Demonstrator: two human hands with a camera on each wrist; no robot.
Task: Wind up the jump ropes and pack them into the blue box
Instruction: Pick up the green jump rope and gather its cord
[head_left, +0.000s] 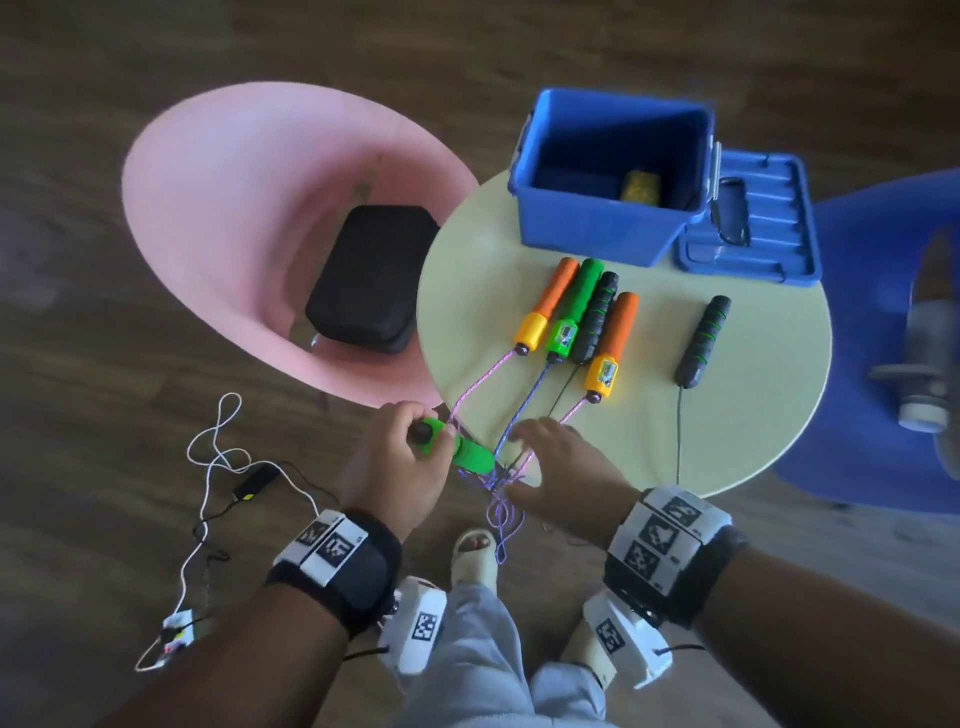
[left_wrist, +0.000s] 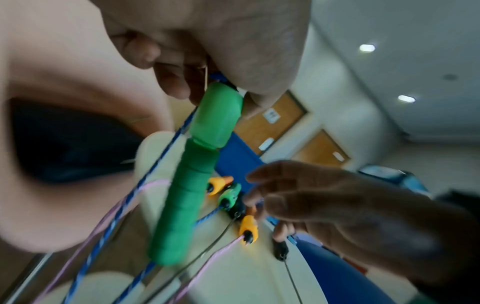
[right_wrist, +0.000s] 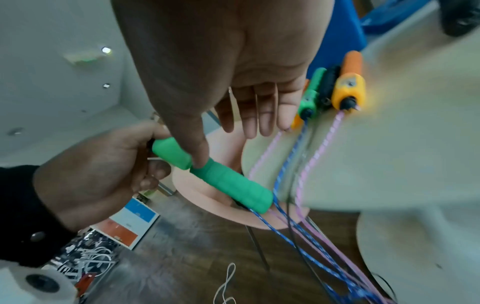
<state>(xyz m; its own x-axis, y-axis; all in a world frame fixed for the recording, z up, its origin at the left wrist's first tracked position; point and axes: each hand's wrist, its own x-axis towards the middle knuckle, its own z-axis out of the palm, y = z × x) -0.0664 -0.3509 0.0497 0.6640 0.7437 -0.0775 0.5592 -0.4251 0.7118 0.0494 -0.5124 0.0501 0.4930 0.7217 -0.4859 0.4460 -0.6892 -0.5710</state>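
My left hand (head_left: 402, 457) grips the cap end of a green jump-rope handle (head_left: 457, 451) just off the near left edge of the round table (head_left: 753, 395); the green handle (left_wrist: 189, 185) (right_wrist: 215, 174) points toward my right hand. My right hand (head_left: 550, 462) hovers open, fingers spread, over the cords (head_left: 498, 499) that hang off the table edge. On the table lie two orange handles (head_left: 548, 306), a second green handle (head_left: 571, 312) and two black handles (head_left: 704, 340). The blue box (head_left: 613, 223) stands open at the far side.
The box's blue lid (head_left: 753, 223) lies right of it. A pink chair (head_left: 218, 218) holding a black case (head_left: 371, 278) stands left of the table, a blue chair (head_left: 872, 338) right. White and black cables (head_left: 218, 467) trail on the wooden floor by my feet.
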